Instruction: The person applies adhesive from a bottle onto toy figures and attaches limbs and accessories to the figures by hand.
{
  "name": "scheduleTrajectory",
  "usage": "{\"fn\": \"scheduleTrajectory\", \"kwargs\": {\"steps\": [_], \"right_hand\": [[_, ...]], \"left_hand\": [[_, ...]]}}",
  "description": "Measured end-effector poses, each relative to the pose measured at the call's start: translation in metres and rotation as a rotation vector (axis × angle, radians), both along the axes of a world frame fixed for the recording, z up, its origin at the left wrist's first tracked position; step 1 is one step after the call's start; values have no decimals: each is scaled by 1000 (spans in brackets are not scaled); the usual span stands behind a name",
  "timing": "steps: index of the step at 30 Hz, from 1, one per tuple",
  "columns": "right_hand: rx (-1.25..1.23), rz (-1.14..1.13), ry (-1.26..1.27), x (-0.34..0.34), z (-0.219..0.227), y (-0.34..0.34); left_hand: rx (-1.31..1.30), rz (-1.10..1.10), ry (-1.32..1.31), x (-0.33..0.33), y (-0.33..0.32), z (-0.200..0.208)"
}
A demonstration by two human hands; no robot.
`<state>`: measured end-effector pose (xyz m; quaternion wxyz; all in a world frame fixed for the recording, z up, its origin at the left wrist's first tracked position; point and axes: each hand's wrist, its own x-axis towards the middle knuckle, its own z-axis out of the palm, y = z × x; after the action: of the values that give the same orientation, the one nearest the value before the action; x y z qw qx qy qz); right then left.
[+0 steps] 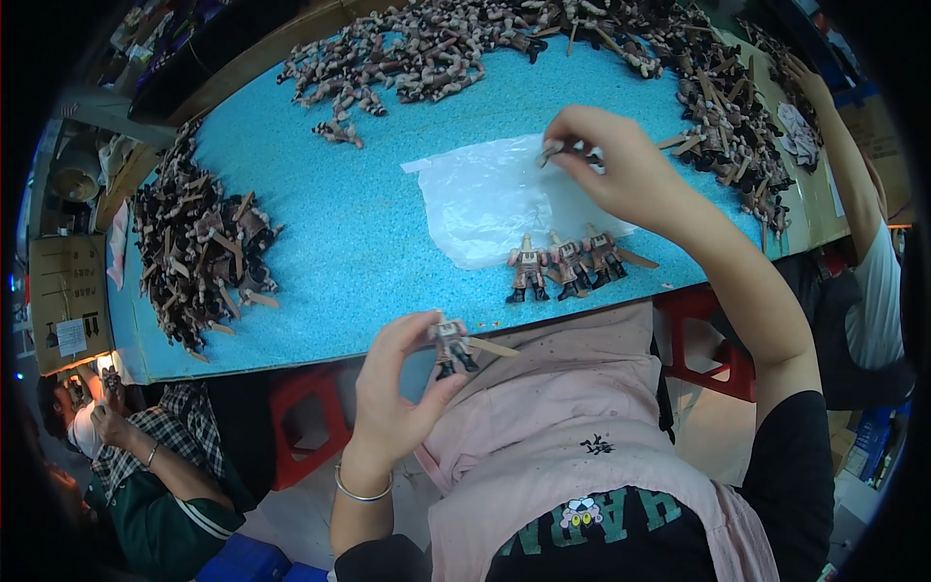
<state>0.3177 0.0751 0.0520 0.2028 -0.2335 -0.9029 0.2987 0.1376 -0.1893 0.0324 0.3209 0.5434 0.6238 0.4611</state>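
Note:
Between the thumb and fingers of my left hand (402, 388) is a small toy figure (451, 347), held upright just off the table's front edge, with a tan blade-like piece (493, 346) jutting to its right. Over the right end of a clear plastic sheet (475, 209), my right hand (611, 160) pinches a small dark piece (558, 150); its kind is partly hidden by the fingers. Below that hand, 3 similar figures lie side by side along the front edge, the leftmost figure (529, 270) partly on the sheet's lower border.
A blue-topped table (320, 233) carries a heap of figures (199, 242) at the left, a far pile (407, 63), and a right-hand pile (727, 126). Red stools (308, 422) stand under the front edge. Co-workers sit at the left and right, one arm (849, 155) reaching over the right end.

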Motion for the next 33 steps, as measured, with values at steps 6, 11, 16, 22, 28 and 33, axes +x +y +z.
{"fn": "scheduleTrajectory", "kwargs": {"steps": [6, 11, 16, 22, 28, 33], "right_hand": [[-810, -107, 155, 29, 20, -71], [-949, -28, 210, 45, 6, -127], [-739, 61, 203, 41, -10, -149], [-669, 49, 185, 36, -18, -156], [-687, -2, 156, 35, -19, -158], [-710, -32, 182, 35, -22, -159]], "left_hand": [[-71, -116, -77, 20, 5, -2], [-52, -153, 35, 26, 15, -3], [-33, -163, 142, 32, 19, -1], [27, -177, 252, 35, 19, 0], [35, -192, 284, 36, 20, 1], [48, -213, 256, 34, 22, 6]]}}
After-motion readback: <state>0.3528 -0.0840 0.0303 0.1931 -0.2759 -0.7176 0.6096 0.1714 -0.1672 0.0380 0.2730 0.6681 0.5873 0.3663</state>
